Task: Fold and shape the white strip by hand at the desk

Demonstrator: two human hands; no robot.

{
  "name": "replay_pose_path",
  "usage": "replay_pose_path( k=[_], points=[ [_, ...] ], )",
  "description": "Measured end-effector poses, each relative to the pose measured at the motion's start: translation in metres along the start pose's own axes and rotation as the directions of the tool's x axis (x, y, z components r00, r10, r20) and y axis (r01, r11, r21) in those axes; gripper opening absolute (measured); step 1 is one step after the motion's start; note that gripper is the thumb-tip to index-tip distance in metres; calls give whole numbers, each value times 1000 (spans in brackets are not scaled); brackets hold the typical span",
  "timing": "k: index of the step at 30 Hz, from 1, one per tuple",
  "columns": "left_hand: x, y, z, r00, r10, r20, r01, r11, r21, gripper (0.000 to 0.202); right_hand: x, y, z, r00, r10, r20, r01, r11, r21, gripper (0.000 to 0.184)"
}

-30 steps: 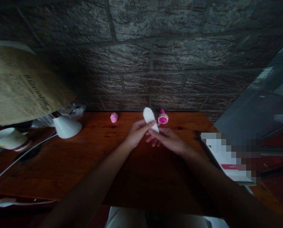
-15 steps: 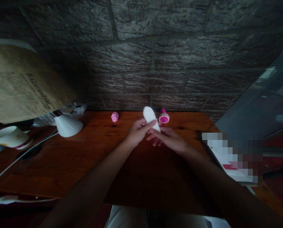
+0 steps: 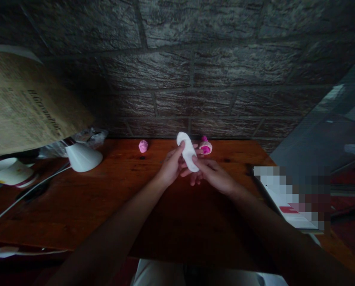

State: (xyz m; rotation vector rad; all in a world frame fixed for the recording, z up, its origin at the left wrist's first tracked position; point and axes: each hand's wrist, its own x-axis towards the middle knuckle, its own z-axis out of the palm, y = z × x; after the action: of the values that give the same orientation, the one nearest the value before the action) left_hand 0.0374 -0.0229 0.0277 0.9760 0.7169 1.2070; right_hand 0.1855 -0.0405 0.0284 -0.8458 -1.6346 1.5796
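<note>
A white oval pad, soft like cotton or clay, is held upright between both hands over the wooden table. My left hand pinches its left edge with thumb and fingers. My right hand grips its lower right part with its fingers curled. Just behind the pad on the table sits a pink rose-shaped piece. A smaller pale pink piece lies further left near the wall.
A white lamp head with its arm lies at the left, beside a white bowl and crumpled plastic. A newspaper leans at upper left. Papers lie at the right table edge. A brick wall backs the table.
The pad has shifted slightly lower and more into both hands. My left thumb now sits higher on its left edge, and my right fingers cover more of its lower end.
</note>
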Motion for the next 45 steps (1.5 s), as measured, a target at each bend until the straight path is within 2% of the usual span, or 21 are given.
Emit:
replay_pose_path(
  k=[4,11,25,35,45],
  points=[
    [-1,1,-2,999,-32,20,31,999,34,69,0,1,0,999,35,25,-38,993,112,69],
    [1,2,-4,996,-57,71,55,998,25,79,1,3,0,998,41,49,-46,993,106,65],
    [0,2,-1,999,-28,38,27,999,30,72,0,1,0,998,47,30,-50,995,90,60],
    [-1,2,-3,997,-46,66,44,999,31,82,2,6,-1,996,46,83,-58,986,153,63],
    [-1,3,1,999,2,45,-3,1000,16,71,0,3,2,996,32,77,-40,994,103,56]
  ],
)
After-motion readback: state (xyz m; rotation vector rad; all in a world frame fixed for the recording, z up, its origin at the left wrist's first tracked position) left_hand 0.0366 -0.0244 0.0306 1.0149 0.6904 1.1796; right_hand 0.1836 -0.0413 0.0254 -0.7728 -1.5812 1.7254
